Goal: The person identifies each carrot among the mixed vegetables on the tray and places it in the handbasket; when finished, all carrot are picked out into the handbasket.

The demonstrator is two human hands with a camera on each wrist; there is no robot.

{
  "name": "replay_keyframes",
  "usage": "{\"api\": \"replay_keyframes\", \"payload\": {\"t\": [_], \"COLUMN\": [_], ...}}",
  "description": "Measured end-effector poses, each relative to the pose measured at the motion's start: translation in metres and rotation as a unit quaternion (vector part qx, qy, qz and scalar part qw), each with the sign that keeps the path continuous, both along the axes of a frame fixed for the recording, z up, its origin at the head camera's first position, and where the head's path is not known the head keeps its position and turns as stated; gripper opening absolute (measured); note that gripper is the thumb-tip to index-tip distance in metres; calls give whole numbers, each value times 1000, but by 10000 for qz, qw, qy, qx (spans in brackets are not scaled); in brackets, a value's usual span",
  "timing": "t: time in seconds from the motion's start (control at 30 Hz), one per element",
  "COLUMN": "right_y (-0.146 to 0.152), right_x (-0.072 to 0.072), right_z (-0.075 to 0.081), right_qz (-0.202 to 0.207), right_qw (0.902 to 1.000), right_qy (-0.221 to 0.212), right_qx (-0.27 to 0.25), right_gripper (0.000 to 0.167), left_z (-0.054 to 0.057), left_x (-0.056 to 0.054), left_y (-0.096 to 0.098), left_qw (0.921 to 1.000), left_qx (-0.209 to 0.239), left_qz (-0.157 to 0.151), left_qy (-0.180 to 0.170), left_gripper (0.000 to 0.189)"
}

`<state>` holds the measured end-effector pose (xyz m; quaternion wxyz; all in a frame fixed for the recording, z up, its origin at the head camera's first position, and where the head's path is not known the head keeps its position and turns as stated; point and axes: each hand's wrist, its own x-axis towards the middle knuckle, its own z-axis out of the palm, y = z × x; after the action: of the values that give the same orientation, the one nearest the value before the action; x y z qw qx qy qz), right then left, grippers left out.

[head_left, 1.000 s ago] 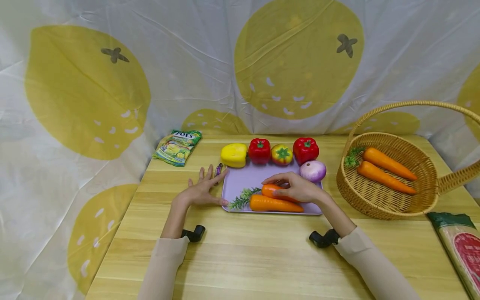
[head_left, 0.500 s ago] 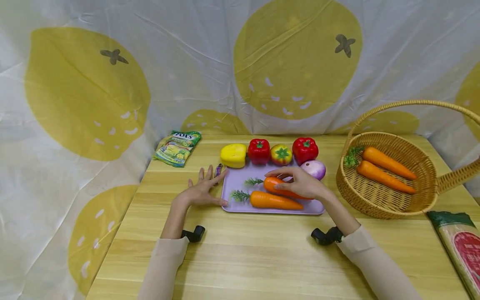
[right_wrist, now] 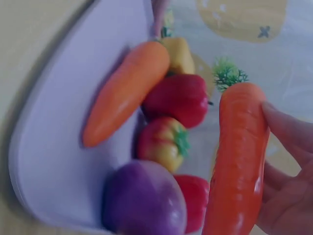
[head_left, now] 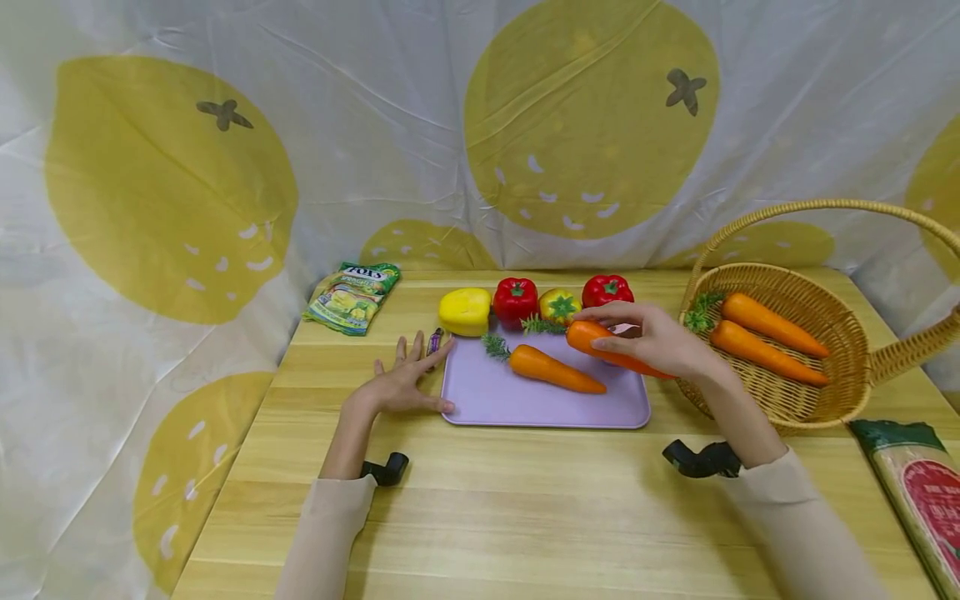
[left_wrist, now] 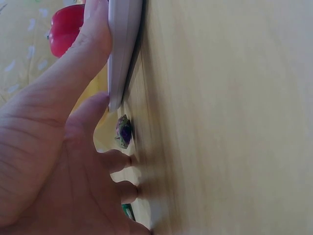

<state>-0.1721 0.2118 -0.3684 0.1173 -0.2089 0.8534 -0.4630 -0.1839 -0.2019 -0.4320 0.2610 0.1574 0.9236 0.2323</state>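
Note:
My right hand point(head_left: 660, 337) grips an orange carrot point(head_left: 611, 346) with a green leafy top between thumb and fingers, held above the right part of the lilac tray point(head_left: 517, 410). In the right wrist view the carrot point(right_wrist: 237, 156) shows large beside the thumb. Another carrot point(head_left: 555, 369) lies slantwise on the tray. My left hand point(head_left: 405, 386) is spread on the table, its thumb and index finger touching the tray's left edge. A purple onion point(right_wrist: 146, 196) is mostly hidden behind the held carrot in the head view.
Along the tray's back sit a yellow pepper point(head_left: 465, 312), two red peppers point(head_left: 515, 302) and a red-yellow fruit point(head_left: 560, 306). To the right, a tall-handled wicker basket point(head_left: 855, 358) holds two carrots point(head_left: 772, 325). A green packet point(head_left: 352, 298), small purple item point(head_left: 435, 340) and long bag point(head_left: 918, 492) lie around.
My right hand has lifted its carrot and carried it right and back. On the tray, the other carrot has shifted toward the back and turned slightly. My left hand has stayed put.

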Motion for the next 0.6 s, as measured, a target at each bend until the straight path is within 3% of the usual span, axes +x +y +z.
{"api": "replay_keyframes", "payload": {"t": [0.17,0.33,0.5,0.6], "right_y": [27,59,93,114], "right_x": [8,16,18,16], "right_z": [17,32,40,41], "right_qz": [-163,-593,-1054,-1130], "right_qw": [9998,9980,9928,9913], "right_qy": [-34,-120,-74,36], "right_qx": [-93,184,570,677], "right_gripper": [41,44,44,43], "left_z": [1,2,2,1], "left_x": [0,1,0,0], "left_y": [0,1,1,0], "left_qw": [10000,10000,10000,10000], "left_qx": [-19,-18,-25,-36], "left_qz": [19,20,5,9], "left_qy": [-22,-34,-55,-60], "left_gripper": [106,106,106,106]}}
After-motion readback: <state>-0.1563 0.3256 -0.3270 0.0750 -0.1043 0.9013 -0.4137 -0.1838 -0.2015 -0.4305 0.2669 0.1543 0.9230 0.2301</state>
